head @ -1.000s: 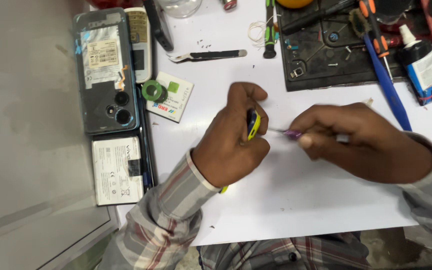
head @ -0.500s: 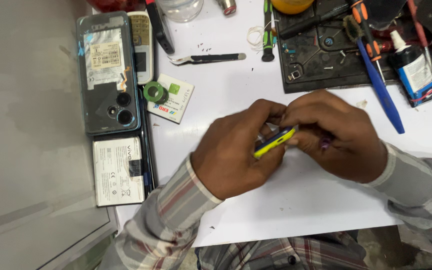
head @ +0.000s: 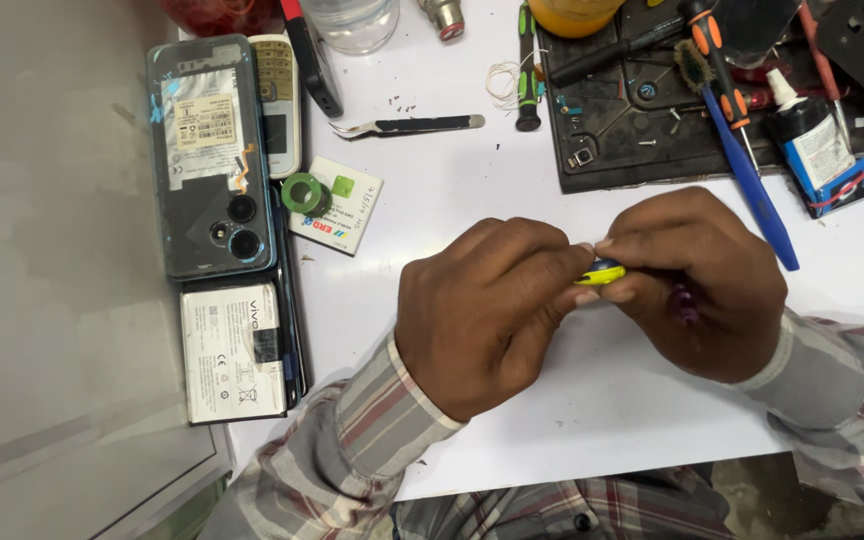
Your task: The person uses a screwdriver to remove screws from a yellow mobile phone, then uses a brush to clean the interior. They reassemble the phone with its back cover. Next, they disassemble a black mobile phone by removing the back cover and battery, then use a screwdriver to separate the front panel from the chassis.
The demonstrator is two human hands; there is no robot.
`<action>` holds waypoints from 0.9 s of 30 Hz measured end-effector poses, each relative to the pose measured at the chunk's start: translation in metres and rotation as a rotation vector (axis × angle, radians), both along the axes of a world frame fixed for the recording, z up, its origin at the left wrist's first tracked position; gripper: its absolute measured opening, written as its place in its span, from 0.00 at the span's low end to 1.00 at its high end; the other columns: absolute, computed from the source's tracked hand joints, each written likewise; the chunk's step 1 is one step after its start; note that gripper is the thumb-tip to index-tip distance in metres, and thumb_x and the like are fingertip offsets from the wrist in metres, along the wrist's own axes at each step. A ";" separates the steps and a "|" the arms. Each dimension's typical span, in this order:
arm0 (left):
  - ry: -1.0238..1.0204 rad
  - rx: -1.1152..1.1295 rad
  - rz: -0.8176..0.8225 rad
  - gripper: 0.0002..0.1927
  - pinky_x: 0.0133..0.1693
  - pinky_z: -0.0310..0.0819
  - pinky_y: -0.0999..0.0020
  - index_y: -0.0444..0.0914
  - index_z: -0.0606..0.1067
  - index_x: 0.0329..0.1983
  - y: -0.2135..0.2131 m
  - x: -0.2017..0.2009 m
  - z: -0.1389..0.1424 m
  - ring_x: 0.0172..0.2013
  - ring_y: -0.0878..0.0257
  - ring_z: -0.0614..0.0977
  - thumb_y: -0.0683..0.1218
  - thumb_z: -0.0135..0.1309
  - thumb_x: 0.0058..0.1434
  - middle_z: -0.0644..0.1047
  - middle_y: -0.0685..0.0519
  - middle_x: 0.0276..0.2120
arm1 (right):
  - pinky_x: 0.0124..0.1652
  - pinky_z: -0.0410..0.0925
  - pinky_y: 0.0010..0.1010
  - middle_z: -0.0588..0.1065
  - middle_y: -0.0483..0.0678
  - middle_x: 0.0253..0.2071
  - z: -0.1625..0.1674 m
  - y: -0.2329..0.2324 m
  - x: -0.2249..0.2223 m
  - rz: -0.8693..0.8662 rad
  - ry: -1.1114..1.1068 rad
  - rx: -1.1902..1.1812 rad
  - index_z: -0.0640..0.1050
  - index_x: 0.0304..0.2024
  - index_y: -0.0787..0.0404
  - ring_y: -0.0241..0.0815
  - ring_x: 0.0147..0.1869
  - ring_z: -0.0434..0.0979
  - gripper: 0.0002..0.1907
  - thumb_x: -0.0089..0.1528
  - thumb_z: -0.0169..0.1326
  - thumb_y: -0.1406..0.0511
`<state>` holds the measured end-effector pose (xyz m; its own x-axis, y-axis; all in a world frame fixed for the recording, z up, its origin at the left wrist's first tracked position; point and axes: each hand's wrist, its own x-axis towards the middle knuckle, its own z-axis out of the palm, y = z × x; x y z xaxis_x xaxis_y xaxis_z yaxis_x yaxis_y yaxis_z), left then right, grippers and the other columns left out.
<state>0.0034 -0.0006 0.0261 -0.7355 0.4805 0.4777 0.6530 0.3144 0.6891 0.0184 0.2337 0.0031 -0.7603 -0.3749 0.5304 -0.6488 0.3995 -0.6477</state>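
In the head view, your left hand (head: 482,315) and right hand (head: 697,280) met over the white table (head: 572,420), fingers of both clamped on a small yellow-and-blue tool (head: 602,271) between them. At ten o'clock from your hands lay black tweezers (head: 407,126); at nine o'clock, an opened phone (head: 210,160) and a battery (head: 232,350).

A white table (head: 512,180) fills most of the view under bright, even light. Along its left edge lies a grey, smooth surface (head: 52,300). A dark floor patch (head: 752,490) shows below the table's near edge.
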 end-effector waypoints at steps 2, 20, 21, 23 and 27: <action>0.033 -0.011 -0.005 0.13 0.35 0.76 0.65 0.41 0.78 0.51 -0.001 0.001 -0.001 0.42 0.58 0.82 0.40 0.60 0.63 0.78 0.55 0.44 | 0.39 0.71 0.22 0.73 0.52 0.47 0.000 0.000 0.002 -0.019 0.015 0.035 0.73 0.50 0.63 0.36 0.44 0.76 0.12 0.66 0.59 0.67; -0.357 0.144 -0.217 0.21 0.40 0.78 0.61 0.34 0.64 0.51 -0.001 -0.006 -0.006 0.39 0.53 0.82 0.40 0.59 0.58 0.77 0.46 0.38 | 0.38 0.70 0.23 0.75 0.48 0.44 -0.002 -0.001 -0.008 0.100 -0.165 0.002 0.76 0.46 0.64 0.35 0.43 0.77 0.12 0.64 0.61 0.65; -0.349 0.187 -0.278 0.26 0.42 0.78 0.60 0.34 0.61 0.55 -0.001 -0.007 -0.010 0.41 0.52 0.82 0.40 0.59 0.57 0.76 0.44 0.40 | 0.38 0.69 0.23 0.75 0.48 0.44 -0.002 -0.003 -0.008 0.102 -0.191 -0.003 0.77 0.46 0.64 0.33 0.42 0.77 0.13 0.63 0.62 0.65; -0.592 0.265 -0.368 0.27 0.47 0.79 0.61 0.35 0.59 0.63 0.002 -0.009 -0.019 0.45 0.57 0.81 0.39 0.54 0.63 0.76 0.47 0.45 | 0.36 0.68 0.23 0.74 0.50 0.45 -0.003 -0.006 -0.009 0.025 -0.222 0.026 0.77 0.48 0.65 0.31 0.39 0.76 0.15 0.60 0.62 0.67; -1.251 0.520 -0.461 0.36 0.35 0.80 0.64 0.39 0.58 0.71 0.002 -0.019 -0.034 0.33 0.64 0.77 0.36 0.50 0.58 0.70 0.51 0.39 | 0.38 0.61 0.22 0.64 0.50 0.50 -0.002 -0.005 -0.013 0.019 -0.426 -0.083 0.63 0.57 0.67 0.29 0.40 0.61 0.28 0.58 0.61 0.71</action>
